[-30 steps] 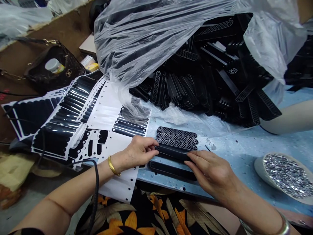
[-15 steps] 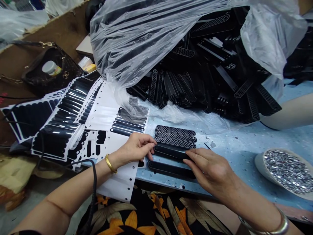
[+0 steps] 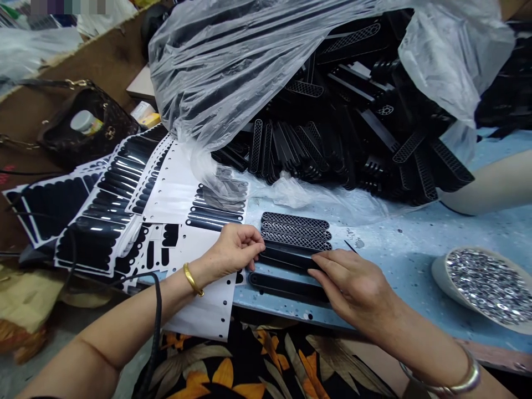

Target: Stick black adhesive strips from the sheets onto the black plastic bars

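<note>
A long black strip (image 3: 287, 257) with rounded ends lies between my two hands, directly in front of a row of black bars with a lattice pattern (image 3: 296, 230). At its left end, my left hand (image 3: 238, 249) is closed in a pinch of thumb and finger. My right hand (image 3: 353, 282) pinches the other end, with the fingers covering it. Whether the strip rests on a bar beneath it, I cannot tell. Nearer to me lies a smooth black bar (image 3: 286, 286), its right end partly behind my right hand.
Sheets of black stickers (image 3: 97, 208) spread over the left side. A heap of black plastic pieces (image 3: 332, 133) lies behind, partly under a clear plastic bag (image 3: 216, 61). A bowl of small shiny metal parts (image 3: 440, 277) stands at right. A handbag (image 3: 62, 133) sits at far left.
The strip's right end now sits slightly higher and closer to the lattice bars. Both hands keep their pinch; the whole view has shifted a little.
</note>
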The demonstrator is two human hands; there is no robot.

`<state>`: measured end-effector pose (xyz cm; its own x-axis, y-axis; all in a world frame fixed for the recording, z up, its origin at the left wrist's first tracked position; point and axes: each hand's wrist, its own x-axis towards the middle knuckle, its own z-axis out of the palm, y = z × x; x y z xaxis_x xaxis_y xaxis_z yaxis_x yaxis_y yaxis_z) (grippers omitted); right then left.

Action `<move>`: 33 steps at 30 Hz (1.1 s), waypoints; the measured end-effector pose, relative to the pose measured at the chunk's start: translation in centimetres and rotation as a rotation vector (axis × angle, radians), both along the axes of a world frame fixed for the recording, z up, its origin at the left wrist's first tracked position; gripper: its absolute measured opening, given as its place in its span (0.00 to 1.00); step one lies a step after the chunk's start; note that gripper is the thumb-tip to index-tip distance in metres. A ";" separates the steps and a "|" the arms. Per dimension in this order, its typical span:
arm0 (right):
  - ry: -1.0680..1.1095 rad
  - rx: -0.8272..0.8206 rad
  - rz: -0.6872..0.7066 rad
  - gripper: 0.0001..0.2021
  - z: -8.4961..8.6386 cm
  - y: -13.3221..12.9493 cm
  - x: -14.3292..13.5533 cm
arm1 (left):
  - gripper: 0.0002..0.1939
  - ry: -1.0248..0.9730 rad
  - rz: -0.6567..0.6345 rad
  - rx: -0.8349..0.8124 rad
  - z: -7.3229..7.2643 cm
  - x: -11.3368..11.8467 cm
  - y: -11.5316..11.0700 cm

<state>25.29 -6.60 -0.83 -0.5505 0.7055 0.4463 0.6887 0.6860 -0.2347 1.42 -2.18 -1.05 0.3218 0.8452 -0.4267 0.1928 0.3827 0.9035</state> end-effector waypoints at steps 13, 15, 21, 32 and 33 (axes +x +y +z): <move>0.027 -0.039 -0.007 0.09 -0.1 -0.1 0.0 | 0.05 0.029 0.006 0.050 -0.2 0.0 -0.4; 0.067 -0.060 -0.002 0.08 -0.1 -0.1 0.3 | 0.05 0.036 0.009 0.068 -0.3 0.1 -0.3; 0.257 -0.193 -0.034 0.08 -0.5 -0.6 0.8 | 0.08 0.060 0.003 0.081 -0.1 0.0 -0.3; 0.347 -0.246 -0.075 0.11 -1.0 -1.4 0.4 | 0.09 0.059 -0.018 0.095 -0.1 -0.1 -0.4; 0.337 -0.235 -0.071 0.11 -1.0 -1.4 0.4 | 0.09 0.058 -0.017 0.095 -0.1 -0.1 -0.4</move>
<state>25.72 -8.01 -1.81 -0.3477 0.8404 0.4158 0.5899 0.5407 -0.5996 1.31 -2.53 -1.18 0.3132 0.8775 -0.3631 0.2518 0.2919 0.9227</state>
